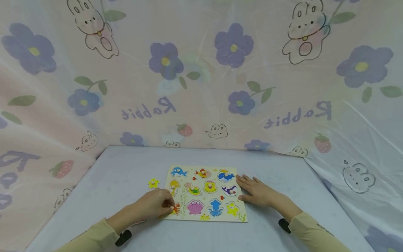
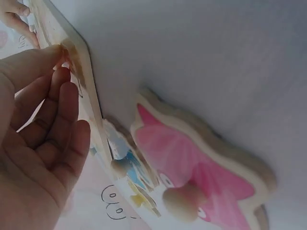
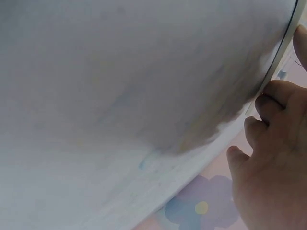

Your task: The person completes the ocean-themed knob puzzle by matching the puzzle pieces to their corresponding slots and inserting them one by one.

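My left hand (image 1: 155,203) pinches the knob of the orange crab puzzle piece (image 1: 177,209) at the near left corner of the wooden sea-animal puzzle board (image 1: 201,197). Thumb and forefinger cover part of the crab. In the left wrist view, the other fingers of the left hand (image 2: 45,124) are loosely bent. My right hand (image 1: 258,191) lies against the board's right edge with fingers extended; the right wrist view also shows the right hand (image 3: 276,143) at that edge. Other pictures on the board include a pink shell (image 1: 195,207) and a blue squid (image 1: 215,207).
Left of the board lies a loose yellow star piece (image 1: 153,183) with a knob. A pink knobbed piece (image 2: 192,167) and a blue one (image 2: 132,160) lie on the white table near the left wrist. Patterned cloth (image 1: 201,84) hangs behind the table.
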`<state>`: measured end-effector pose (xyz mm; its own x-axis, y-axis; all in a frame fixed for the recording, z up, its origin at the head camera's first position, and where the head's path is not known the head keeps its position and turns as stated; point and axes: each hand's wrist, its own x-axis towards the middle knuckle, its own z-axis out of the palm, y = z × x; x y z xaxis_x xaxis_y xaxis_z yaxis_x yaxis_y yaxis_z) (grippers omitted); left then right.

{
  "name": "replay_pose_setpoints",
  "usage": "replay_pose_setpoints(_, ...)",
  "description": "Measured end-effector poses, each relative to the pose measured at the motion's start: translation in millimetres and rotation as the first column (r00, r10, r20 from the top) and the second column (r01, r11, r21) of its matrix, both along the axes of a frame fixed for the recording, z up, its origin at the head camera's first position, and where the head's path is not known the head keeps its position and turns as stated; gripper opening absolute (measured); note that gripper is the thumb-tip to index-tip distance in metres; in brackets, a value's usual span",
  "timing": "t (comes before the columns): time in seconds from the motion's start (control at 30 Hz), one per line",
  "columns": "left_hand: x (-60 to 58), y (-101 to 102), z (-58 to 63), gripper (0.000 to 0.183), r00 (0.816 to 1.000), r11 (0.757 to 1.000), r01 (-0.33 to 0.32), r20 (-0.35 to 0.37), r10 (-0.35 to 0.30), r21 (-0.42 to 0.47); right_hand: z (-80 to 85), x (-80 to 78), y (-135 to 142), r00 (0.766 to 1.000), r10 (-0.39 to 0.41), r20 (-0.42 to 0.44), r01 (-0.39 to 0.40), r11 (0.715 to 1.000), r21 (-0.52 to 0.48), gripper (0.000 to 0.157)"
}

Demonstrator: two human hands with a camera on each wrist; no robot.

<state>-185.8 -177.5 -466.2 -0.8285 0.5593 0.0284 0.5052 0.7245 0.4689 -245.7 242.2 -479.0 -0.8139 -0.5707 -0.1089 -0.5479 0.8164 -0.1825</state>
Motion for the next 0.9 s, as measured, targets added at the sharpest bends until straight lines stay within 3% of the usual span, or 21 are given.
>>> replay_pose_setpoints(0.47,-0.1,-3,1.7,0.011,0.997,0.999,0.037,-0.072,-0.039,-0.037,-1.2,-0.5,-1,1.0,-0.006,0.009,0.007,1.0,-0.009,0.075)
replay_pose_setpoints(0.6,-3.2,-8,2.6,0.015,0.997,1.0,0.005,-0.08,-0.003,0.023,0.9,0.4,-2,1.0,-0.003,0.006,0.003,1.0,-0.016,0.075)
replay_pose_setpoints(0.8,-5.6,-24,10.8,0.019,0.982,0.988,0.016,-0.189,0.014,0.157,1.5,1.5,-2,1.0,-0.005,0.01,0.005,1.0,-0.012,0.075)
replay_pose_setpoints(0.9,-9.2,-34,13.1,0.022,0.972,0.984,-0.012,-0.229,0.054,0.18,2.4,1.6,-2,1.0,-0.008,0.015,0.008,1.0,-0.014,0.074)
